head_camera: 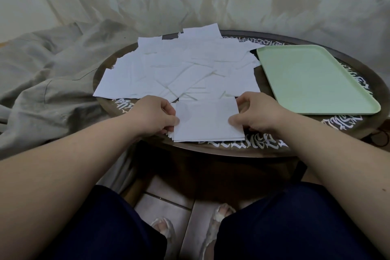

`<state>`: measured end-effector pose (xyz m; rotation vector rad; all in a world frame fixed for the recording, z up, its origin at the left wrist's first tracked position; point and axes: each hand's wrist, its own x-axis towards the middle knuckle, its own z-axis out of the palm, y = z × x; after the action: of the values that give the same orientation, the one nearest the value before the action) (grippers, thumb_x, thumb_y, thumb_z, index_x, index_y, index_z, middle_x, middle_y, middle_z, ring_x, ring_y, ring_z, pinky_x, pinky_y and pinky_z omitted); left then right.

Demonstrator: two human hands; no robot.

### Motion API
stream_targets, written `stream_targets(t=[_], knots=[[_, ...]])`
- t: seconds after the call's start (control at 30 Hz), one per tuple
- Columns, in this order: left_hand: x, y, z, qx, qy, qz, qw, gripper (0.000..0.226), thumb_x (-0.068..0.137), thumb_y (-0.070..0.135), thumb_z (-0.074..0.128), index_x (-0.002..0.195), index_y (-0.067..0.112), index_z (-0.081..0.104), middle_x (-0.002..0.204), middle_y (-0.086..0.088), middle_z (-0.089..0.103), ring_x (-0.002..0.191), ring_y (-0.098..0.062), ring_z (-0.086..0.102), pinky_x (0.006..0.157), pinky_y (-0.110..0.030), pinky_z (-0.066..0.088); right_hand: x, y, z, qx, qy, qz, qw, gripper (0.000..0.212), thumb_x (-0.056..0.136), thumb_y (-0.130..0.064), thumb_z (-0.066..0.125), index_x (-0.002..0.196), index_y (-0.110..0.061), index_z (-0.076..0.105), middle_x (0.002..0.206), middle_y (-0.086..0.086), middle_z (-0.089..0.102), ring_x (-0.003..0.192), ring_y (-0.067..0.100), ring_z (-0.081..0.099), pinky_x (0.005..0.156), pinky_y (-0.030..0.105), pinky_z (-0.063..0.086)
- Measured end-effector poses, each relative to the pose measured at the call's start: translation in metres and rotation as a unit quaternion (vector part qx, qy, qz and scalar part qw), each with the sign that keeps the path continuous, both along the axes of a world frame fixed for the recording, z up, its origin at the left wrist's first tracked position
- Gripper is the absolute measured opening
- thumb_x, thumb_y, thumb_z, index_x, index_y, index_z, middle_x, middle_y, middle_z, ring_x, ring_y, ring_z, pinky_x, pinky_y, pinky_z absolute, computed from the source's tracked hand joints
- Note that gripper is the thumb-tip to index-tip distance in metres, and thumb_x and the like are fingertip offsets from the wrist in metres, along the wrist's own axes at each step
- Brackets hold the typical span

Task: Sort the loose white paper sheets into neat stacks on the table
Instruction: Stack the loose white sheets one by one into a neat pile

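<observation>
Both hands (157,113) pinching white stack (207,121) (edges nearly flush), plain sheets

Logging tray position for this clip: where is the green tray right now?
In the head view the green tray lies on the round table's right side, beside the loose paper sheets, just beyond the right hand.

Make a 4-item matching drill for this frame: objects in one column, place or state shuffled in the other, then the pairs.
Things
1. small squared stack of white paper sheets
2. loose pile of white paper sheets
3. pale green plastic tray
4. crumpled grey cloth

Place or state
A. off the round dark table's left side
B. bare, on the table's right
C. pinched between left hand and right hand
D. scattered mid-table

Pairs: 1-C, 2-D, 3-B, 4-A
</observation>
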<state>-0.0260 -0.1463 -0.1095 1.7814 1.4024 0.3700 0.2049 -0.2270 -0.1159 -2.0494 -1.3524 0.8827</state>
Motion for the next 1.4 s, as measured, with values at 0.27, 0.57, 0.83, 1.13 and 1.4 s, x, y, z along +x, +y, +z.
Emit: stream_targets(t=[0.27,0.57,0.83,1.13,1.4], knots=[[-0.003,0.005,-0.003,0.124,0.13,-0.03,0.983,0.012,0.075,0.017,0.07,0.086,0.018,0.064,0.08,0.007,0.067,0.084,-0.016,0.062,0.075,-0.028,0.046,-0.017,-0.006,0.013,-0.026,-0.263,0.214,0.94,0.079,0.057,-0.051,0.084,0.115,-0.023,0.038,0.11,-0.002,0.035,0.091,0.021,0.05,0.074,0.03,0.041],[-0.01,0.011,-0.003,0.188,0.096,-0.041,0.977,0.016,0.078,0.025,0.072,0.085,0.022,0.058,0.079,0.01,0.062,0.08,-0.012,0.061,0.075,-0.027,0.045,-0.02,0.004,0.003,0.068,-0.247,0.151,0.955,0.088,0.062,-0.042,0.082,0.132,-0.022,0.033,0.126,0.003,0.036,0.095,0.023,0.05,0.076,0.032,0.042],[-0.002,-0.007,0.006,0.262,0.177,-0.276,0.908,0.023,0.074,0.039,0.076,0.084,0.029,0.058,0.103,0.006,0.058,0.09,-0.007,0.054,0.081,-0.022,0.04,-0.016,-0.002,0.012,0.147,-0.294,0.176,0.928,0.085,0.061,-0.044,0.081,0.133,-0.027,0.039,0.135,-0.003,0.033,0.121,0.017,0.037,0.093,0.037,0.043],[-0.009,-0.001,0.001,0.267,0.215,-0.284,0.896,0.021,0.078,0.035,0.071,0.094,0.024,0.063,0.104,0.006,0.061,0.088,-0.008,0.052,0.08,-0.021,0.038,-0.011,-0.001,0.004,0.07,-0.296,0.259,0.917,0.012,0.08,-0.028,0.069,0.089,-0.022,0.063,0.075,-0.015,0.04,0.076,0.009,0.043,0.065,0.023,0.029],[-0.007,-0.005,0.002,0.275,0.212,-0.293,0.891,0.011,0.08,0.032,0.068,0.084,0.025,0.062,0.097,0.009,0.06,0.089,-0.011,0.057,0.082,-0.028,0.043,-0.008,-0.006,0.008,0.088,-0.211,0.213,0.95,0.009,0.077,-0.019,0.07,0.073,-0.024,0.064,0.08,-0.007,0.062,0.075,0.011,0.058,0.072,0.027,0.047]])
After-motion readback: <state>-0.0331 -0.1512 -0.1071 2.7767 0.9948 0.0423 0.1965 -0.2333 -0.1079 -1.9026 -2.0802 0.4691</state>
